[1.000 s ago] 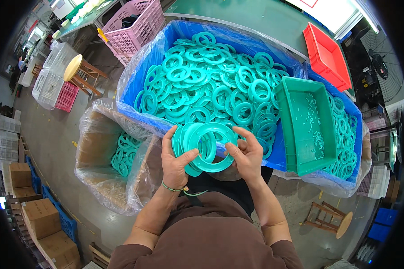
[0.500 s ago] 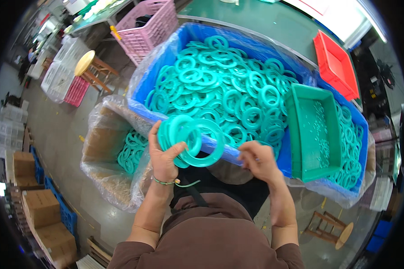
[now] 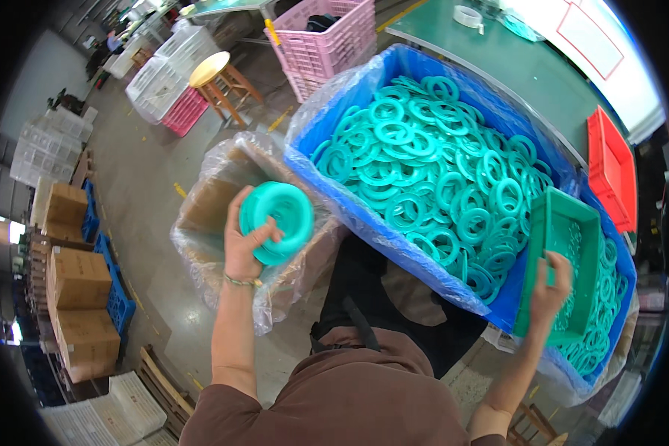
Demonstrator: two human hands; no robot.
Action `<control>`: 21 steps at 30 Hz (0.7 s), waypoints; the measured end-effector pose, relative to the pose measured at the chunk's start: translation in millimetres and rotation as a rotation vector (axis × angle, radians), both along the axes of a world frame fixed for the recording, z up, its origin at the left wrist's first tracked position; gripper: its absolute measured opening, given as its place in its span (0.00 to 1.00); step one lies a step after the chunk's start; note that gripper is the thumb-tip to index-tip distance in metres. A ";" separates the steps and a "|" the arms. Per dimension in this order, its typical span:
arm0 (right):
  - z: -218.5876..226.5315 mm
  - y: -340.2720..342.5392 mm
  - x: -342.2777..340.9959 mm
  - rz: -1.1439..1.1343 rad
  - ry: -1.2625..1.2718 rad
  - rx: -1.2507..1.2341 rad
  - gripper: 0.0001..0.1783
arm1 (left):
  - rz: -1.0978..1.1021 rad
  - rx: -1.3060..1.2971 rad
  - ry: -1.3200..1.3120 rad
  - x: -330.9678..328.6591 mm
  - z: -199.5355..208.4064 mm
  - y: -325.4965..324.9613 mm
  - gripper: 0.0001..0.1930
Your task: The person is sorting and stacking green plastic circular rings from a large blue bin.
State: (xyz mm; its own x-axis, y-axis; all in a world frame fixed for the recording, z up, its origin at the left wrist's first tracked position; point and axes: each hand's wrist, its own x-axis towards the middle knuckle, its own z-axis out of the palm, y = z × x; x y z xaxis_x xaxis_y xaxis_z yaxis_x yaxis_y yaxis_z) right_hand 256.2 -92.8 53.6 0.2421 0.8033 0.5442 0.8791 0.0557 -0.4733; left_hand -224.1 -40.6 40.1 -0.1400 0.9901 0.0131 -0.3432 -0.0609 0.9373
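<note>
My left hand (image 3: 244,241) is closed on a stack of teal rings (image 3: 296,212), with the thumb reaching into their centre hole. The stack is over a plastic-lined cardboard box (image 3: 219,189) and hides much of its inside. My right hand (image 3: 548,293) is over the near left side of a green tray (image 3: 537,241), its fingers bent together; whether they pinch anything is too small to see. Tiny white pieces (image 3: 574,241) lie scattered in the tray. Beside it, a heap of teal rings (image 3: 424,152) fills a large plastic-lined blue bin (image 3: 398,256).
The green tray rests across the blue bin's right part, with more rings beyond it. A red tray (image 3: 600,175) stands at the far right by a green table (image 3: 490,63). Pink crates (image 3: 338,48), a wooden stool (image 3: 209,68) and cartons (image 3: 88,282) stand around.
The view has swung left. My left hand has carried the rings over the cardboard box, and the fanned-out front ring now lies flush with the stack. My right hand has moved right to the green tray.
</note>
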 end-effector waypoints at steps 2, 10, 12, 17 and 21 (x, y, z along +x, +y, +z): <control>3.0 17.4 -65.8 0.268 0.379 -0.134 0.11 | -0.223 0.009 -0.147 36.9 -2.1 -5.3 0.38; -20.5 22.2 -162.2 0.619 0.760 -0.386 0.20 | -0.505 -0.021 -0.356 124.1 7.9 -18.4 0.35; -15.5 17.6 -163.1 0.484 0.804 -0.241 0.16 | -0.412 -0.070 -0.333 130.6 8.3 -21.2 0.34; -19.9 1.9 -149.6 0.545 0.899 -0.107 0.12 | -0.248 -0.181 -0.321 139.8 -0.9 -20.1 0.30; -9.4 -0.5 -135.9 0.612 0.467 0.221 0.13 | -0.040 -0.232 -0.302 134.6 -17.8 -8.2 0.30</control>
State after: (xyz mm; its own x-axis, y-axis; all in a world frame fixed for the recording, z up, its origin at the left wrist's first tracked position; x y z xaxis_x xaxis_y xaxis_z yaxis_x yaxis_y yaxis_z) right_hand 120.4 -93.3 44.2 0.0359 0.7525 0.6576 0.3758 0.5995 -0.7066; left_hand -89.6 -48.8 22.3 -0.0644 0.9667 -0.2478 -0.6041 0.1599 0.7807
